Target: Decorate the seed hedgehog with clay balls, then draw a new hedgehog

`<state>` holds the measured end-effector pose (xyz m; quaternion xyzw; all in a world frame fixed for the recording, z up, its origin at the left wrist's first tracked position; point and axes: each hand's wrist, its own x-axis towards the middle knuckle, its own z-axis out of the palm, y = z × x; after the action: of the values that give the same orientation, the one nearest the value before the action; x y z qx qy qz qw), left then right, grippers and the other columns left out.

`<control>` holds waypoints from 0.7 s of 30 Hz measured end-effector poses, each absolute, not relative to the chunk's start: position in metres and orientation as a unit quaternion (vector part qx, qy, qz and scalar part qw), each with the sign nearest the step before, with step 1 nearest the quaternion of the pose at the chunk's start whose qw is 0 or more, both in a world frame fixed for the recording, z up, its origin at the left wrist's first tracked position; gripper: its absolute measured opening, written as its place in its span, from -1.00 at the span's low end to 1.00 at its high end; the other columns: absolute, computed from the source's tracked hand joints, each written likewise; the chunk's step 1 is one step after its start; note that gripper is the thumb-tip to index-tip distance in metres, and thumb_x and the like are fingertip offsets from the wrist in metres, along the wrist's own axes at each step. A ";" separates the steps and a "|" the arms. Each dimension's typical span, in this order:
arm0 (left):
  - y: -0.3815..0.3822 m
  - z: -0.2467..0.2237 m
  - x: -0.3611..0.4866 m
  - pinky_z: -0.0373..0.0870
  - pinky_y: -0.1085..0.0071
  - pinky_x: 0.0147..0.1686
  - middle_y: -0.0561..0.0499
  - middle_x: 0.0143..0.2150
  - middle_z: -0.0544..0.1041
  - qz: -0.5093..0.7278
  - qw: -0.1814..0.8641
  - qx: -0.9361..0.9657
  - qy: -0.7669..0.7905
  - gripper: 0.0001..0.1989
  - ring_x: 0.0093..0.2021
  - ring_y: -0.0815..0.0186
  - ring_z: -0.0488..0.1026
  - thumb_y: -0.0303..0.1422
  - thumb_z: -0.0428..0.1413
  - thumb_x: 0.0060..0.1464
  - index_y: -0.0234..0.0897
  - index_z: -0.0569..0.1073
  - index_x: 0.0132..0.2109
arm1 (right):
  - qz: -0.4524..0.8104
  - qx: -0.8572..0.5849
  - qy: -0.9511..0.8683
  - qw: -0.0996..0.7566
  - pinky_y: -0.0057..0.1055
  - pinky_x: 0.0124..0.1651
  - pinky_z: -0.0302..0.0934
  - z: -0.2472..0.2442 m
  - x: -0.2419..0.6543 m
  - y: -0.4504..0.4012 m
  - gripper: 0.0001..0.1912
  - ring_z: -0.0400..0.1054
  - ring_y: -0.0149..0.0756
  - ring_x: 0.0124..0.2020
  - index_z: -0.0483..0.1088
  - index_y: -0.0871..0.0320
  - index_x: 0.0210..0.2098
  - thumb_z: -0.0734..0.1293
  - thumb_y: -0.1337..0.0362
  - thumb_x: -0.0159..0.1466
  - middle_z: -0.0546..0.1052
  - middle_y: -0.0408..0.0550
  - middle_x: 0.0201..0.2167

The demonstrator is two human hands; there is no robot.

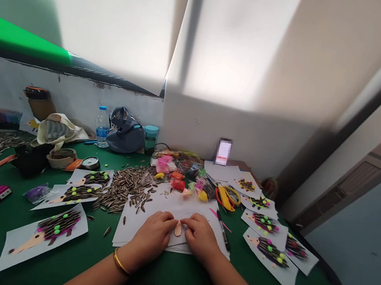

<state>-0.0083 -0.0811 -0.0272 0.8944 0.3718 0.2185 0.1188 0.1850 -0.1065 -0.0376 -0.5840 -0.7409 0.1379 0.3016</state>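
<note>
On a stack of white paper (150, 204) lies a small peach-coloured piece of modelling clay (178, 230), drop-shaped with its narrow end pointing away from me. My left hand (155, 232), with a gold bangle on the wrist, has its fingers curled and its fingertips at the clay's left edge. From the other side my right hand (201, 237) pinches at the narrow tip, its fingers bent together. Sunflower seeds (129, 186) are heaped at the paper's upper left. Packets of coloured clay (178, 184) sit just beyond the paper.
Hedgehog pictures made with seeds lie left (57, 227) and right (270, 255). Yellow-handled scissors (227, 198) and a black pen (224, 231) are right of the paper. A phone (223, 152) stands against the wall. A water bottle (102, 128) and blue bag (125, 133) stand behind.
</note>
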 end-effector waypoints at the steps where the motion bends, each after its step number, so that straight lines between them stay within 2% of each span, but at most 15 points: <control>1: -0.081 -0.027 -0.008 0.29 0.28 -0.01 -0.03 -0.08 0.45 0.218 0.119 0.895 0.371 -0.64 -0.08 0.23 0.34 -0.57 -0.01 0.06 -0.14 0.49 -0.06 | 0.138 -0.585 -0.740 0.301 -0.37 -0.03 0.19 -0.038 0.185 -0.106 -0.60 0.31 -0.26 -0.14 0.54 0.06 -0.11 0.21 0.47 0.17 0.46 -0.04 -0.27; 7: -0.082 -0.028 -0.009 0.31 0.26 -0.01 -0.04 -0.09 0.46 0.212 0.113 0.898 0.369 -0.68 -0.08 0.22 0.36 -0.55 -0.01 0.07 -0.14 0.51 -0.11 | 0.142 -0.583 -0.734 0.319 -0.36 0.00 0.20 -0.039 0.186 -0.106 -0.58 0.32 -0.25 -0.12 0.52 0.09 -0.08 0.19 0.49 0.16 0.47 -0.02 -0.25; 12: -0.081 -0.033 -0.010 0.27 0.20 0.10 -0.08 0.06 0.42 0.233 0.099 0.884 0.393 -0.50 0.06 0.18 0.32 -0.58 -0.02 0.00 -0.20 0.37 0.10 | 0.133 -0.566 -0.713 0.391 -0.35 0.01 0.22 -0.037 0.192 -0.104 -0.53 0.32 -0.26 -0.11 0.44 0.14 0.01 0.13 0.49 0.18 0.45 0.01 -0.20; 15: -0.081 -0.036 -0.012 0.14 0.11 0.21 -0.11 0.15 0.37 0.229 0.066 0.875 0.421 -0.46 0.17 0.13 0.26 -0.53 0.01 0.01 -0.21 0.31 0.18 | 0.087 -0.587 -0.695 0.405 -0.32 0.06 0.18 -0.031 0.202 -0.100 -0.54 0.30 -0.23 -0.03 0.39 0.13 0.06 0.11 0.44 0.23 0.44 0.03 -0.09; 18: -0.080 -0.040 -0.013 -0.03 -0.02 0.28 -0.18 0.25 0.31 0.196 0.045 0.863 0.462 -0.43 0.27 0.05 0.17 -0.42 0.03 0.06 -0.25 0.24 0.25 | 0.015 -0.664 -0.668 0.336 -0.19 0.08 0.10 -0.025 0.215 -0.093 -0.54 0.25 -0.10 0.04 0.34 0.12 0.13 0.17 0.36 0.24 0.43 0.07 0.00; 21: -0.079 -0.041 -0.013 -0.13 -0.07 0.30 -0.21 0.28 0.28 0.162 0.050 0.862 0.477 -0.41 0.31 0.04 0.13 -0.40 0.01 0.08 -0.28 0.20 0.28 | 0.002 -0.714 -0.657 0.242 -0.12 0.01 0.07 -0.024 0.225 -0.087 -0.51 0.27 -0.02 -0.02 0.29 0.11 0.18 0.21 0.30 0.25 0.50 0.10 -0.10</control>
<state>-0.0130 -0.0787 -0.0410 0.8623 0.4770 0.1625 0.0500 0.2246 -0.0869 -0.0239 -0.7137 -0.6572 0.0016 0.2422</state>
